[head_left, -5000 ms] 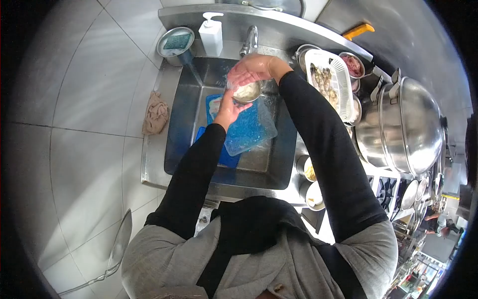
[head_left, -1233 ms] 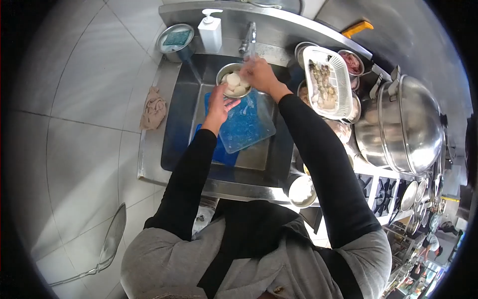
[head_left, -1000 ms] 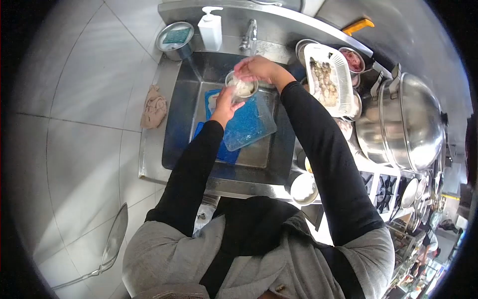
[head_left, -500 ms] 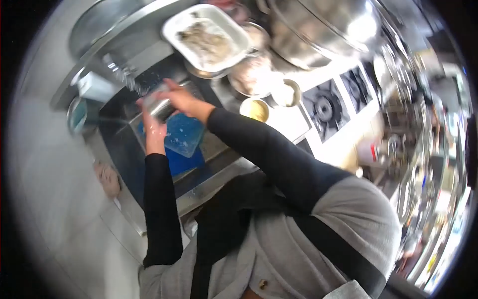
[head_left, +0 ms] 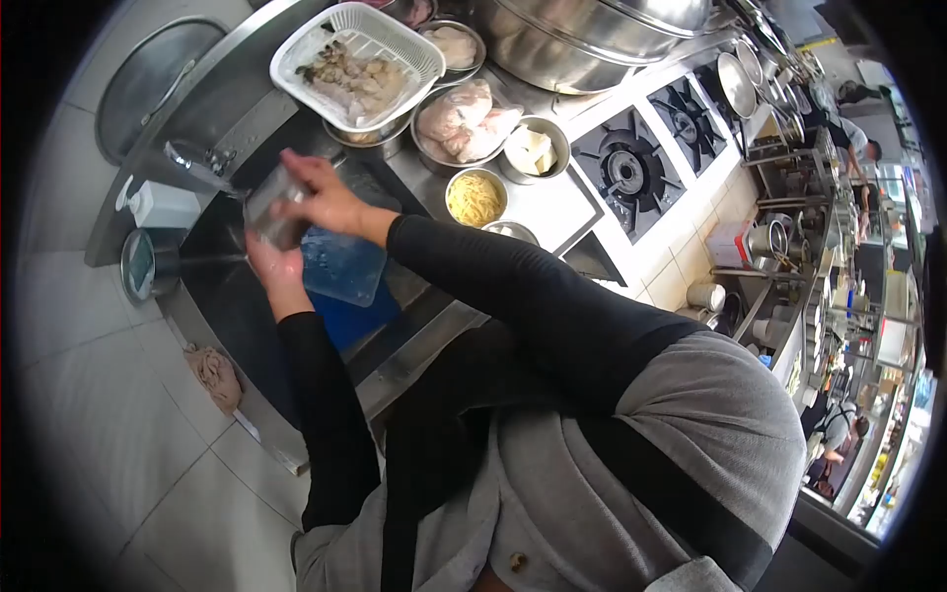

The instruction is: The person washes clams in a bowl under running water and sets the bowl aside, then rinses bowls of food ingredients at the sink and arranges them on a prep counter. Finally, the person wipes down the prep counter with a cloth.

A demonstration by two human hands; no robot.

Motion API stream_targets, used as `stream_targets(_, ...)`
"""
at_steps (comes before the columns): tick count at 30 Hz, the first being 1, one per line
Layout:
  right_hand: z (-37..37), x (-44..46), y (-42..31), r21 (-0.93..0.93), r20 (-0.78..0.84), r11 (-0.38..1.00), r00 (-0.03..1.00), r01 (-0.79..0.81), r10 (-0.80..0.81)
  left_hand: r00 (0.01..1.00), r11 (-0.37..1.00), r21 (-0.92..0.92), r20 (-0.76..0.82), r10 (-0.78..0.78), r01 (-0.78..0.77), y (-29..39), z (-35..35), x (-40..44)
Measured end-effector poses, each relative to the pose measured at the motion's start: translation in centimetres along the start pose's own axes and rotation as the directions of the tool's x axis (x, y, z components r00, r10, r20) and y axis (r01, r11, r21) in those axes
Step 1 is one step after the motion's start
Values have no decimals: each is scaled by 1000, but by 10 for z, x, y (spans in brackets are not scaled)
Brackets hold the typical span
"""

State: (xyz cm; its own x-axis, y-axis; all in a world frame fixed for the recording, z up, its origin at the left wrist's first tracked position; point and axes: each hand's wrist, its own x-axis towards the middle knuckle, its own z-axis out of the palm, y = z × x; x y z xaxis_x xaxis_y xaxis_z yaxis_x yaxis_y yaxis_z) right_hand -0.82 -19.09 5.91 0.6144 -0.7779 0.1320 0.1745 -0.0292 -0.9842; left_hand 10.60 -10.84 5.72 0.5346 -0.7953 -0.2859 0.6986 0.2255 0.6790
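Note:
A small steel container (head_left: pixel 273 204), blurred by motion, is tilted between my two hands over the sink (head_left: pixel 222 281). My left hand (head_left: pixel 273 264), wet, grips it from below. My right hand (head_left: pixel 333 200) closes around its right side, with the fingers smeared by motion. Just beyond the container, the faucet (head_left: pixel 202 170) runs a thin stream of water beside its upper rim. Beneath my hands lies a translucent plastic container (head_left: pixel 340 268) on a blue board or tray (head_left: pixel 370 321) in the sink. What the steel container holds is hidden.
A white basket (head_left: pixel 296 74) of seafood-like pieces stands behind the sink. Steel bowls hold raw poultry (head_left: pixel 464 123), pale blocks (head_left: pixel 533 153) and yellow shreds (head_left: pixel 476 197). Gas burners (head_left: pixel 626 173) and a large pot (head_left: pixel 562 49) lie right. A cloth (head_left: pixel 214 378) hangs on the left edge.
Both hands and the steel container have shifted slightly left, closer to the faucet stream. The right hand's fingers have moved over the container's side. The camera view has shifted and is sharper.

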Motion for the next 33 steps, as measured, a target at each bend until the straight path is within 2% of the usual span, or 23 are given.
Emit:
stream_targets(1, 4, 1, 3, 328, -4, 920, 974, -214, 228, 999, 982, 191, -41, 6, 2, 5, 8, 3)
stream_targets(2, 2, 0, 5, 580, 165, 719, 920, -383, 356, 997, 926, 377, -79, 20, 11, 12, 14, 2)
stream_targets(3, -4, -3, 2, 737, 357, 427, 839, -523, 411, 984, 754, 641, 6, 178, -140, 21, 25, -6)
stream_targets(5, 0, -13, -10, 823, 340, 282, 824, -494, 453, 889, 175, 914, 286, 359, -365, 27, 45, -22)
stream_targets(7, 0, -14, -2, 840, 385, 193, 807, -507, 448, 988, 592, 798, 25, 155, -113, 35, 41, -32)
stream_targets(9, 2, -10, 5, 739, 301, 355, 753, -572, 585, 981, 846, 497, -136, -142, 191, 44, 34, -43)
stream_targets(10, 2, -8, 4, 649, 264, 466, 752, -602, 604, 960, 917, 282, -85, -269, 282, 38, 30, -46)
stream_targets(12, -1, -6, -34, 359, 90, 633, 700, -687, 709, 944, 929, 169, -85, -320, 330, 30, -13, -23)
stream_targets(14, -20, -8, -23, -37, -25, 845, 845, -534, 534, 939, 929, 157, -143, -314, 335, 34, -23, -12)
stream_targets(15, -31, -13, -19, -245, -43, 873, 904, -422, 425, 950, 950, 138, -182, -253, 280, 32, -26, -2)
stream_targets(17, -72, -41, -85, -424, 22, 880, 968, -216, 249, 950, 983, 92, -285, -126, 158, 17, -50, 27)
stream_targets(19, -116, -78, -81, -378, -168, 916, 983, -136, 77, 973, 984, 139, -217, -82, 113, 10, -74, 48)
stream_targets(20, -146, -98, -87, -258, -230, 961, 972, -103, 42, 963, 985, 127, -256, -83, 119, 9, -75, 50)
stream_targets(21, -183, -114, -91, -473, -334, 857, 942, -204, 40, 979, 991, 77, -184, -90, 106, 10, -78, 47)
stream_targets(22, -227, -130, -64, -664, -402, 733, 898, -149, -182, 977, 999, 26, -213, -25, 32, 4, -76, 44)
stream_targets(23, -252, -138, -53, -530, -467, 848, 838, -9, -283, 974, 1000, 31, -226, 10, -3, -7, -80, 47)
stream_targets(25, -298, -151, -33, -265, -745, 856, 658, -443, 110, 965, 971, 237, -261, 42, 22, -1, -42, 20)
stream_targets(26, -317, -152, -17, -274, -799, 749, 576, -603, 172, 961, 973, 232, -273, 47, 18, -7, -51, 24)
stream_targets(27, -318, -145, -33, -111, -715, 747, 575, -655, 398, 964, 973, 228, -266, 29, 34, -15, -61, 32)
stream_targets(28, -326, -153, -13, 156, -688, 880, 590, -449, 423, 977, 991, 121, -211, -31, 58, -21, -71, 34)
stream_targets(29, -316, -150, -35, 133, -717, 802, 503, -582, 483, 977, 999, 7, -206, -50, 53, -35, -93, 45)
stream_targets(31, -339, -152, -10, 36, -716, 782, 530, -622, 455, 958, 983, -160, -254, -131, 92, -33, -85, 49)
stream_targets(33, -326, -149, -34, -29, -743, 779, 535, -626, 402, 927, 980, -199, -368, -72, -3, -23, -66, 39)
